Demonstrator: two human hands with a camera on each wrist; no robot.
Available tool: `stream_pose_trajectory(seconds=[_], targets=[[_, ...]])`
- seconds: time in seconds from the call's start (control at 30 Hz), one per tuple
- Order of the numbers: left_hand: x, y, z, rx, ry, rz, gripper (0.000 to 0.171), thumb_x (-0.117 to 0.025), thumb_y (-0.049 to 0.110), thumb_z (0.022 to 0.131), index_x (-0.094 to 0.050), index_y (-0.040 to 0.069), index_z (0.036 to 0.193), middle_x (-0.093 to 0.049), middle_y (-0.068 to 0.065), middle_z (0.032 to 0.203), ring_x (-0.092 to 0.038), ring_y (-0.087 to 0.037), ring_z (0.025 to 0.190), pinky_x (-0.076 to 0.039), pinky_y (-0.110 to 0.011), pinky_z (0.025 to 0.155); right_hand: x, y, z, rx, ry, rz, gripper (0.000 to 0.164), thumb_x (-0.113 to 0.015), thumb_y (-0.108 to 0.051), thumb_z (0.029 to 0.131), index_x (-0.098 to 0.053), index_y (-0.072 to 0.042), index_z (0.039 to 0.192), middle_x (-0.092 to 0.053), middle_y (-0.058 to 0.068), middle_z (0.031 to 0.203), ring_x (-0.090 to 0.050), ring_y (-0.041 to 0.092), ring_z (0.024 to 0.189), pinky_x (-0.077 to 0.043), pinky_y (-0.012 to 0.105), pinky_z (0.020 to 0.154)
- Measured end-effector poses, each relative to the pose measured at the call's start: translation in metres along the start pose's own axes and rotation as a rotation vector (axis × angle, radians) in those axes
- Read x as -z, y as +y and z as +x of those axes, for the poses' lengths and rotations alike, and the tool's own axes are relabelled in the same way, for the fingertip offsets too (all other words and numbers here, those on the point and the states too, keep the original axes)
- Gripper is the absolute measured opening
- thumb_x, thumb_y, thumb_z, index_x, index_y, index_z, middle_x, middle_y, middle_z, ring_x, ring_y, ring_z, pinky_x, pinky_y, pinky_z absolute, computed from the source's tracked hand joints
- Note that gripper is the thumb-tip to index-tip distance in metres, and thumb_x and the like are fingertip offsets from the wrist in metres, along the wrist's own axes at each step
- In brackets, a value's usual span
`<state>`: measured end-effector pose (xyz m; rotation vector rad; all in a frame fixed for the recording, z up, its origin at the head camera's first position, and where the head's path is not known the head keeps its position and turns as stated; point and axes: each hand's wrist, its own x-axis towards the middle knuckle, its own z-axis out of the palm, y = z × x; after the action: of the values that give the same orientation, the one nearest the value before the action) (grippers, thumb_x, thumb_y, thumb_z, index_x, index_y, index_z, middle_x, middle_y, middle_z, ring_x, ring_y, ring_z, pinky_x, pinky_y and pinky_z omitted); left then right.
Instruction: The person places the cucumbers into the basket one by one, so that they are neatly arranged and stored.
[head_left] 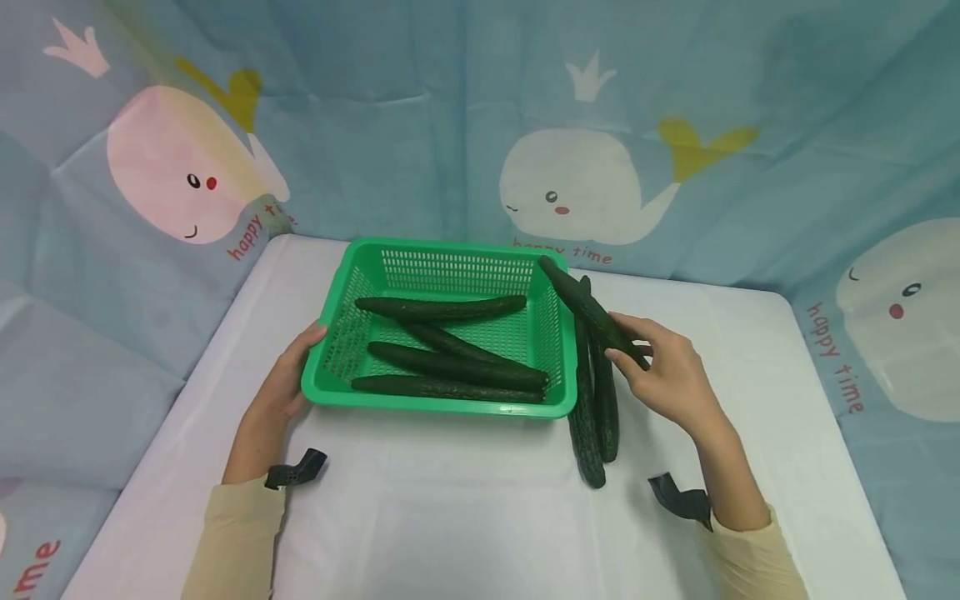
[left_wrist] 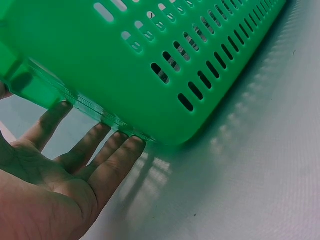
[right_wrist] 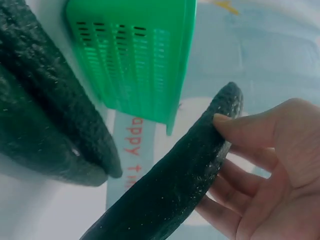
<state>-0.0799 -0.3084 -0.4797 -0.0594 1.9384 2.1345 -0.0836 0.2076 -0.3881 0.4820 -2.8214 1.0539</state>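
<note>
My right hand pinches a dark green cucumber near one end, thumb on one side and fingers on the other. The cucumber's far end reaches over the right rim of a green plastic basket. Inside the basket lie several cucumbers. Two more cucumbers lie side by side on the table, along the basket's right wall, partly under the held one. At the basket's left side is my left hand; in the left wrist view its fairly straight fingers touch the outer wall with their tips.
A white cloth covers the table. Blue curtains printed with whales hang behind it and at both sides. A black strap piece sits at the left wrist and another black piece at the right.
</note>
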Motion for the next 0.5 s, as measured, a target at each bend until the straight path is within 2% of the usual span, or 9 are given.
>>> stream_pose_trajectory(seconds=[0.13, 0.2, 0.3, 0.37, 0.5], targets=[[-0.001, -0.002, 0.001, -0.004, 0.002, 0.002, 0.075, -0.038, 0.05, 0.112, -0.01, 0.015, 0.172, -0.042, 0.002, 0.151, -0.05, -0.011, 0.135, -0.054, -0.016, 0.104, 0.001, -0.014, 0.009, 0.025, -0.041, -0.049, 0.049, -0.074, -0.008, 0.099, -0.061, -0.006, 0.147, -0.071, 0.02, 0.135, -0.072, 0.038, 0.113, -0.062, 0.058, 0.091], [-0.001, -0.003, 0.002, -0.005, 0.001, -0.001, 0.074, -0.038, 0.049, 0.112, -0.01, 0.015, 0.172, -0.041, 0.0, 0.153, -0.05, -0.01, 0.136, -0.054, -0.016, 0.105, 0.002, -0.021, 0.015, 0.044, -0.06, -0.089, 0.049, -0.073, -0.009, 0.1, -0.061, -0.007, 0.148, -0.07, 0.019, 0.138, -0.072, 0.036, 0.099, -0.062, 0.053, 0.081], [-0.001, -0.003, 0.001, -0.003, -0.003, -0.016, 0.073, -0.038, 0.048, 0.112, -0.011, 0.016, 0.172, -0.039, -0.002, 0.156, -0.051, -0.01, 0.136, -0.055, -0.017, 0.105, 0.0, -0.03, 0.024, 0.088, -0.09, -0.143, 0.049, -0.073, -0.012, 0.1, -0.061, -0.009, 0.148, -0.069, 0.018, 0.14, -0.068, 0.029, 0.087, -0.054, 0.043, 0.071], [0.0, -0.002, 0.001, -0.005, -0.005, -0.019, 0.073, -0.037, 0.048, 0.112, -0.011, 0.016, 0.172, -0.04, -0.002, 0.155, -0.052, -0.011, 0.135, -0.055, -0.018, 0.105, -0.001, -0.036, 0.03, 0.12, -0.108, -0.158, 0.048, -0.073, -0.013, 0.101, -0.062, -0.009, 0.147, -0.071, 0.016, 0.138, -0.065, 0.027, 0.084, -0.05, 0.04, 0.07], [0.002, -0.001, 0.002, -0.005, -0.012, -0.015, 0.072, -0.037, 0.048, 0.112, -0.012, 0.016, 0.172, -0.044, 0.0, 0.149, -0.054, -0.012, 0.132, -0.057, -0.02, 0.103, -0.004, -0.045, 0.041, 0.172, -0.142, -0.166, 0.047, -0.074, -0.014, 0.1, -0.063, -0.008, 0.146, -0.073, 0.013, 0.133, -0.066, 0.025, 0.09, -0.053, 0.041, 0.073]])
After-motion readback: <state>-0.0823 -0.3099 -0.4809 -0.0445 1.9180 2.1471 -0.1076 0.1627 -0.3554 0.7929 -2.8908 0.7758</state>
